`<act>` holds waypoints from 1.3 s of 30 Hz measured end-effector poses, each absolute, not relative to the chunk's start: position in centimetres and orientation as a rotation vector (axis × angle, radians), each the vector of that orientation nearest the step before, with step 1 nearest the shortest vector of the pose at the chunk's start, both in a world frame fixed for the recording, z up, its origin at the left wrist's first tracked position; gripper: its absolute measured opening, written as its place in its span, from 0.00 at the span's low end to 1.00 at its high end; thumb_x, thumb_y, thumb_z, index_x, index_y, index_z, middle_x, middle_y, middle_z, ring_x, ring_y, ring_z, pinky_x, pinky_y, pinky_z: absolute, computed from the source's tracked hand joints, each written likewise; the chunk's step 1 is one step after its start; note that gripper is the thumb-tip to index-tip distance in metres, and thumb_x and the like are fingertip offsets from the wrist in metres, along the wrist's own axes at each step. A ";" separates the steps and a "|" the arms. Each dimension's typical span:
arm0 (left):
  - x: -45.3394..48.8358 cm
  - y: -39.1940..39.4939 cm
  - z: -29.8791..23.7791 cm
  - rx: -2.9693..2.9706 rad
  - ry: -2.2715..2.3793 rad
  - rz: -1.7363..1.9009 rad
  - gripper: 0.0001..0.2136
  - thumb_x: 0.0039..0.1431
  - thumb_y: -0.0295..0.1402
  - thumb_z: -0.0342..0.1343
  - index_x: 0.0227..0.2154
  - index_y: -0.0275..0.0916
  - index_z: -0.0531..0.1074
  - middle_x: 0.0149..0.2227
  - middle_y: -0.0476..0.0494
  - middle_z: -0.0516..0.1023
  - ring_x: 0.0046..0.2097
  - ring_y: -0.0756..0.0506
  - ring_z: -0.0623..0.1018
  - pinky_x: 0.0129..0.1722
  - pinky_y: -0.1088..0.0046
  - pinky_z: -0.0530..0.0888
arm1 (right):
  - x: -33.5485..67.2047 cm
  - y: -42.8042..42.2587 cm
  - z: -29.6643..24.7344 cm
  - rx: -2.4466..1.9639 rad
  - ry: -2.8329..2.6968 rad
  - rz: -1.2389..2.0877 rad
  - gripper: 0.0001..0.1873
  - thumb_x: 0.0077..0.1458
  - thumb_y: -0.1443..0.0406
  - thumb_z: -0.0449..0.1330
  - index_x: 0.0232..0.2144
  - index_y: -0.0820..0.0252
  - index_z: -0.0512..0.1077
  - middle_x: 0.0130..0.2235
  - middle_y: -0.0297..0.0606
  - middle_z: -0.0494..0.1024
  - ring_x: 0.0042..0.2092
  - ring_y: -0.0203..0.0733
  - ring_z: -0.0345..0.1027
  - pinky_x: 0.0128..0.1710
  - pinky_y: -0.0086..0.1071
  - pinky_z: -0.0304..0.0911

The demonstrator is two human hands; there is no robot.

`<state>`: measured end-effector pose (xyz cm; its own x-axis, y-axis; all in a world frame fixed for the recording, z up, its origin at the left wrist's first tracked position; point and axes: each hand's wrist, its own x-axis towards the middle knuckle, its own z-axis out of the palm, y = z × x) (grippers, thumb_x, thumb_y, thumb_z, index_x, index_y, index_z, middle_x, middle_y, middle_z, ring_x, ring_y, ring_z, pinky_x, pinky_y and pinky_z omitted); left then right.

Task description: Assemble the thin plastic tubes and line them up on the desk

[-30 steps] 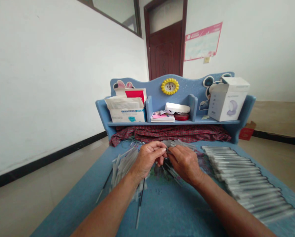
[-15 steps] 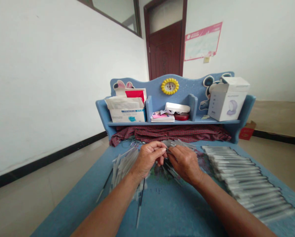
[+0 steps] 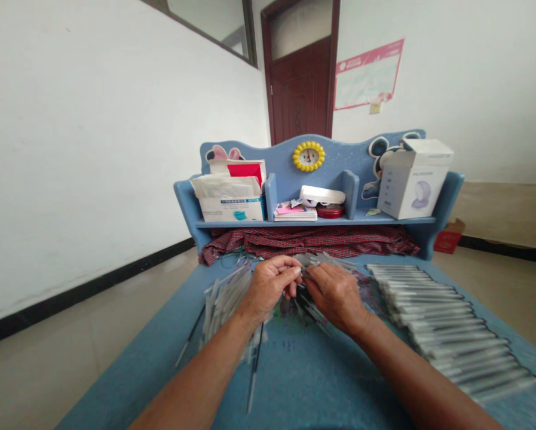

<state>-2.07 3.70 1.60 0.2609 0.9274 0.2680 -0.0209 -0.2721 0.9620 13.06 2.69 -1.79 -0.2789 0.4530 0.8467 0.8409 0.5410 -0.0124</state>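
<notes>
My left hand (image 3: 270,288) and my right hand (image 3: 334,294) meet over the middle of the blue desk (image 3: 303,376), fingers pinched together on a thin grey pen part (image 3: 304,276) between them. Under and behind the hands lies a loose heap of pen parts (image 3: 315,307). Left of my left hand is a fanned pile of clear pen tubes (image 3: 225,295). A few thin dark refills (image 3: 255,364) lie nearer me. Along the right side a long neat row of finished pens (image 3: 447,328) lies side by side.
At the desk's back stands a blue shelf (image 3: 312,221) with a yellow clock (image 3: 309,156), a mask box (image 3: 232,208), a red tin (image 3: 330,211) and a white carton (image 3: 413,179). A red checked cloth (image 3: 308,242) lies below. A brown door (image 3: 301,89) is behind.
</notes>
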 end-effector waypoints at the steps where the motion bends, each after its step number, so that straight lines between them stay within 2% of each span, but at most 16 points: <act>1: -2.1 3.7 1.6 1.534 0.888 1.205 0.08 0.48 0.33 0.57 0.30 0.33 0.71 0.21 0.50 0.72 0.17 0.54 0.68 0.16 0.80 0.63 | 13.1 2.7 -1.8 -1.055 -1.916 -0.567 0.11 0.58 0.66 0.52 0.24 0.59 0.70 0.23 0.34 0.69 0.26 0.36 0.60 0.30 0.31 0.49; 39: -2.3 3.6 1.9 1.777 1.014 1.141 0.06 0.50 0.32 0.54 0.28 0.35 0.72 0.14 0.54 0.68 0.16 0.54 0.66 0.16 0.81 0.61 | 12.9 2.3 -1.3 -1.085 -1.942 -0.587 0.11 0.56 0.66 0.54 0.24 0.58 0.71 0.23 0.33 0.70 0.26 0.36 0.60 0.29 0.32 0.48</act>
<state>-2.25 3.60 1.89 0.2797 0.9064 0.3166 0.2079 -0.3792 0.9017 12.88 2.32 -1.35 -0.2965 0.4734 0.8295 0.8535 0.5211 0.0077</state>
